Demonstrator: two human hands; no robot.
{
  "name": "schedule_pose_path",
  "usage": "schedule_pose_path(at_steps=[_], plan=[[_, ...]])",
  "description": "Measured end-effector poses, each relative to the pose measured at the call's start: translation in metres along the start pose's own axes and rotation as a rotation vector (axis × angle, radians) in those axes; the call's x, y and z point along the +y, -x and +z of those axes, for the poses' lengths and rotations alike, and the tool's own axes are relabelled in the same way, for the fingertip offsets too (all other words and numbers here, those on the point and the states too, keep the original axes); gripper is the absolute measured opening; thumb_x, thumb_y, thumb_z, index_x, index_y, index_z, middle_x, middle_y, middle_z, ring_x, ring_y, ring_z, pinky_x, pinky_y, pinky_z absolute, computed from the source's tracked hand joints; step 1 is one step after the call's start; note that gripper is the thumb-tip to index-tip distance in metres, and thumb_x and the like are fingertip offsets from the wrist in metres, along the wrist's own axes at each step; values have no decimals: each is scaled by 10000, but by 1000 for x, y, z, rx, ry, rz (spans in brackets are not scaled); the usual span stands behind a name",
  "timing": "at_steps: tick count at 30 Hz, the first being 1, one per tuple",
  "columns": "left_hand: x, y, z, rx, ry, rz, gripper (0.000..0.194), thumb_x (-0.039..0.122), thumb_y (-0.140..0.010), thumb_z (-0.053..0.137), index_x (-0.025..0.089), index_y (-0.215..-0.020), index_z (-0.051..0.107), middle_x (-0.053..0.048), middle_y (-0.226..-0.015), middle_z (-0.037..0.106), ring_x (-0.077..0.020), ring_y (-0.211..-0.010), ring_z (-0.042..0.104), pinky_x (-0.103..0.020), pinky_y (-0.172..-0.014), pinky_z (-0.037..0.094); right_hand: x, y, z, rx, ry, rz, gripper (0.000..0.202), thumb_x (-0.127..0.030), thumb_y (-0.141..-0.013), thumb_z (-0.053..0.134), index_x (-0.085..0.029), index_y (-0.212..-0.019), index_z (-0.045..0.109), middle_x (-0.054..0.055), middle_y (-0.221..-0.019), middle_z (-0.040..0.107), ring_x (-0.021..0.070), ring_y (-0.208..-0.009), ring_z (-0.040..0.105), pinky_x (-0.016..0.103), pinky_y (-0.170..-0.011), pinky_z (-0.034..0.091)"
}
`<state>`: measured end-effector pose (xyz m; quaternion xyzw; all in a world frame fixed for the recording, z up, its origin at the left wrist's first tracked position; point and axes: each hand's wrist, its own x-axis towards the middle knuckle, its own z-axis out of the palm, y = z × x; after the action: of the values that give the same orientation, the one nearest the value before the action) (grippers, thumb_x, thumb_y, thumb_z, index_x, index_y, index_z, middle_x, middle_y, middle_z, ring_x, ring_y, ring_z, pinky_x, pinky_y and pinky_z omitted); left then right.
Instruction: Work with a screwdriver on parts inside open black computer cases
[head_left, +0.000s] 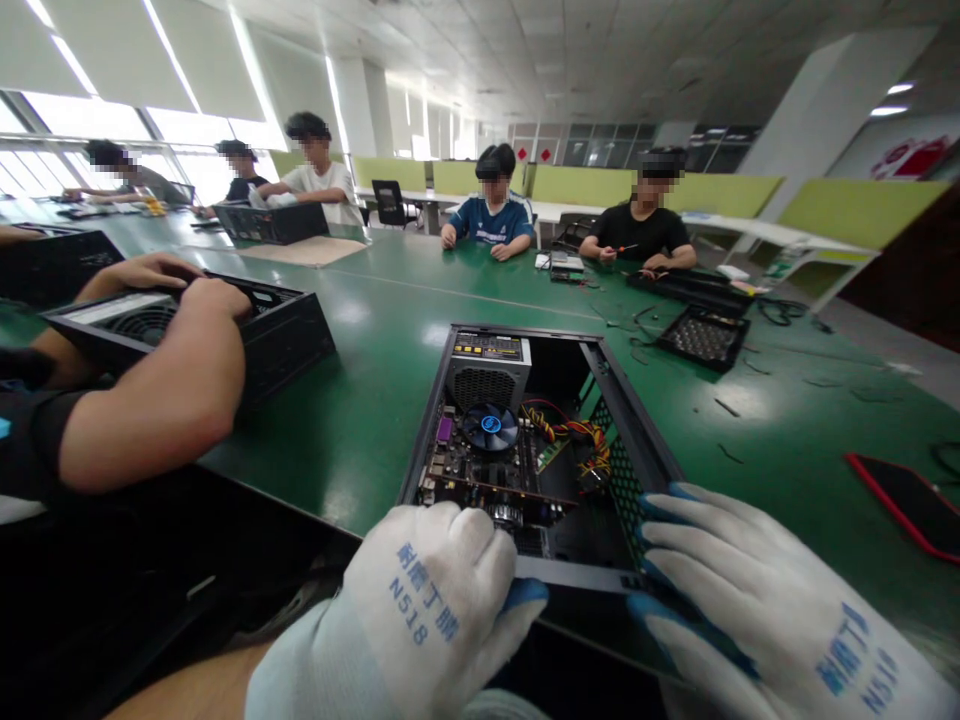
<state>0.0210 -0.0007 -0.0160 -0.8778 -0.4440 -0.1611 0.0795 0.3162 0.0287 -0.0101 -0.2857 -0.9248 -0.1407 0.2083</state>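
An open black computer case (pixel 589 574) lies on its side in front of me. Inside are a power supply (pixel 489 375), a motherboard with a round cooling fan (pixel 491 426), and a bundle of coloured cables (pixel 574 430). My left hand (pixel 442 590), in a white glove with blue fingertips, is closed at the near left rim, knuckles up and thumb along the edge; its fingertips are hidden. At the near right corner, my right hand (pixel 757 590), gloved alike, rests against the case with fingers stretched out and thumb apart.
To the left, a co-worker's bare arms reach into another black case (pixel 289 340). Across the green table (pixel 375 330) sit several people. At the right lie a red-edged phone (pixel 911 505), a black perforated part (pixel 705 335), cables (pixel 784 310) and small scraps.
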Motion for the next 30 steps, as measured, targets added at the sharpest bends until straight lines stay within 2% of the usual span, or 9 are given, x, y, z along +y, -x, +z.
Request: schedule_pose_path(at_steps=[3, 5, 12, 15, 17, 20, 22, 26, 30], plan=[[2, -1, 0, 10, -7, -5, 249, 399, -985, 531, 246, -795, 580, -18, -752, 623, -239, -596, 606, -361, -485, 413, 5, -33, -9, -132, -102, 25, 330, -359, -1032, 523, -260, -758, 679, 11, -754, 711, 212, -757, 660, 425, -900, 455], [3, -2, -1, 14, -14, -11, 244, 391, -978, 544, 244, -787, 581, -20, -747, 624, -240, -597, 611, -358, -486, 415, 11, -58, -7, -246, -108, 10, 375, -380, -1042, 504, -253, -729, 666, 12, -724, 688, 199, -708, 636, 390, -797, 459], [3, -3, -6, -18, -9, -35, 258, 410, -966, 574, 226, -785, 593, -30, -767, 647, -221, -620, 630, -327, -518, 443, 22, -150, 47, -618, 183, -45, 399, -529, -966, 605, -169, -1089, 727, 135, -1028, 749, 297, -955, 703, 395, -814, 486], [3, -3, -6, -34, -5, -37, 277, 421, -978, 552, 228, -784, 598, -28, -753, 640, -225, -611, 628, -330, -508, 440, 17, -175, 72, -812, 255, -94, 403, -502, -956, 629, -146, -1101, 747, 150, -1058, 767, 311, -983, 725, 385, -800, 503], [2, -4, -6, -43, 10, -39, 295, 430, -991, 531, 231, -785, 602, -28, -742, 633, -231, -607, 629, -340, -504, 446, 13, -184, 83, -881, 273, -127, 313, -390, -970, 618, -135, -1079, 763, 156, -1063, 776, 299, -981, 734, 365, -786, 505], [2, -4, -5, -58, 28, -37, 311, 442, -998, 517, 230, -793, 613, -35, -745, 633, -237, -614, 637, -349, -506, 458, 10, -189, 93, -874, 256, -182, 257, -190, -974, 539, -143, -1073, 771, 140, -1091, 779, 274, -1007, 730, 350, -806, 498], [2, -4, -5, -44, 23, -32, 306, 440, -991, 531, 228, -787, 613, -38, -745, 635, -237, -611, 636, -346, -499, 451, 12, -187, 95, -864, 235, -222, 288, -150, -968, 509, -160, -1092, 769, 122, -1107, 777, 269, -1035, 721, 352, -826, 496], [3, -4, -4, 22, 7, -24, 286, 433, -960, 586, 227, -762, 590, -25, -729, 630, -216, -571, 602, -324, -471, 410, 23, -174, 90, -833, 205, -245, 234, -206, -909, 602, -181, -1076, 764, 119, -1078, 773, 270, -1001, 721, 355, -809, 508], [4, -4, 0, 40, -4, -16, 288, 440, -941, 599, 220, -758, 574, -29, -729, 627, -202, -571, 588, -308, -479, 392, 37, -155, 75, -714, 158, -152, 227, -288, -928, 586, -184, -1022, 764, 116, -996, 771, 268, -947, 726, 365, -824, 516]])
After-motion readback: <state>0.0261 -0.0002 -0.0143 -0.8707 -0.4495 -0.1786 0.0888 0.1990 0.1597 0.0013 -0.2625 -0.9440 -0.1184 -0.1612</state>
